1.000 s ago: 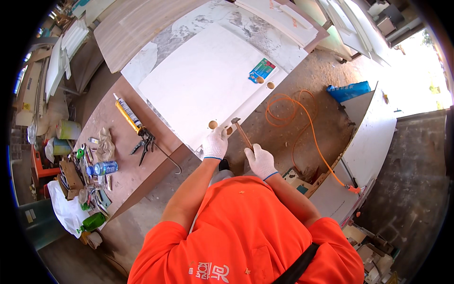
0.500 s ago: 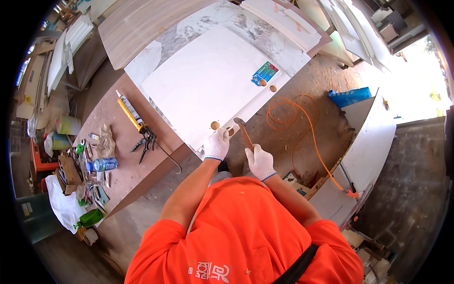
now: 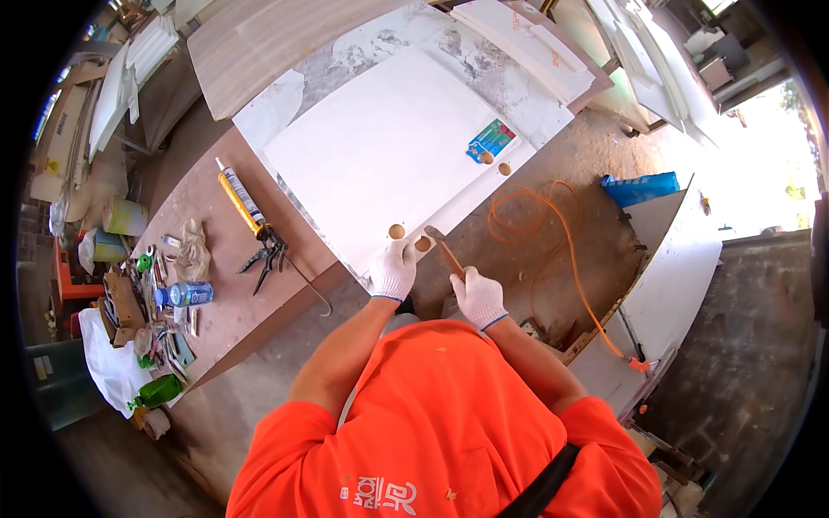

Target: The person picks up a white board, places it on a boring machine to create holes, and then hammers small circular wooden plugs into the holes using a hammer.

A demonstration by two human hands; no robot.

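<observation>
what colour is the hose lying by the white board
Orange hose, looped on the floor; clearest in the head view.

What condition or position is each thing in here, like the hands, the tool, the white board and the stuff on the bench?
Left hand: gloved, resting on the board's near edge by a hole.
Right hand: gloved, gripping a hammer.
Hammer: head at the board's edge.
White board: lying flat, four round holes.
Caulking gun: lying on the bench.
Orange hose: loosely coiled.

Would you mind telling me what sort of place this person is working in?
Most likely a carpentry or panel workshop: a white board with drilled round holes on the bench, a caulking gun beside it, and an orange hose coiled on the dusty floor.
</observation>
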